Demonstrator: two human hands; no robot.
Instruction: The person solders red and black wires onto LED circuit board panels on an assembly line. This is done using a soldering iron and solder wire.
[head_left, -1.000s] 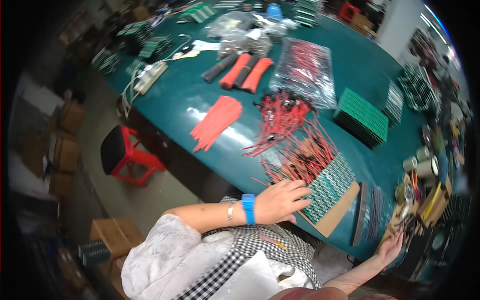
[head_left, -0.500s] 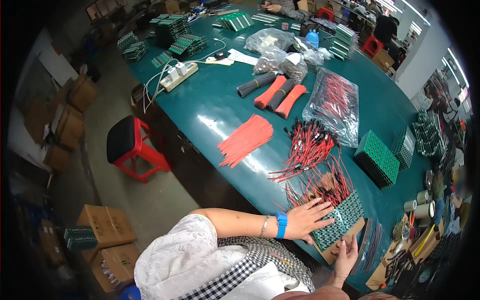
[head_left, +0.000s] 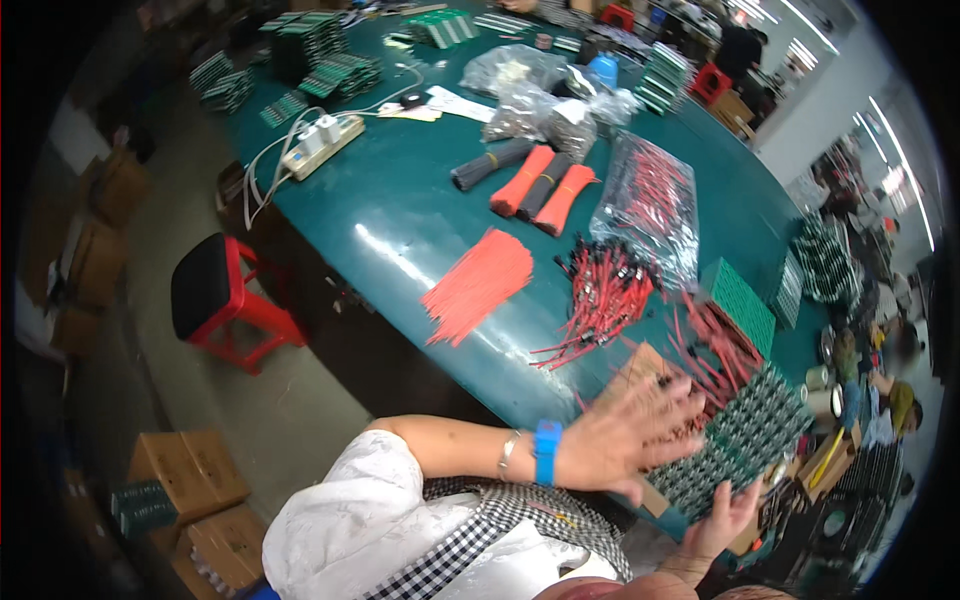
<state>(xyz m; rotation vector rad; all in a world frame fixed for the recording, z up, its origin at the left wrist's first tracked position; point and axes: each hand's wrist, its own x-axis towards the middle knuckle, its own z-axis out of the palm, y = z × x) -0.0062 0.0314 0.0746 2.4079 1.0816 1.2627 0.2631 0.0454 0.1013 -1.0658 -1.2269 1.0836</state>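
A green circuit board panel (head_left: 755, 430) with rows of small parts lies at an angle at the table's near right, with red wires (head_left: 715, 340) running off its far side. My left hand (head_left: 635, 440), smeared by motion, is spread flat over the panel's left end and a brown cardboard sheet (head_left: 640, 368). At the near edge of the panel, my right hand (head_left: 728, 520) has its fingers on the border and seems to grip it. Beyond the cardboard lies a heap of red and black wires with connectors (head_left: 610, 295).
Loose red wires (head_left: 480, 285) lie fanned left of the heap. Behind are banded wire bundles (head_left: 525, 180), a clear bag of wires (head_left: 650, 195) and a power strip (head_left: 322, 148). A green board stack (head_left: 740, 305) stands at right. On the floor is a red stool (head_left: 235, 300).
The panel has shifted right and turned, uncovering more cardboard on its left. My right hand has moved right with it, and my left hand has slid slightly toward the right. The whole view has shifted.
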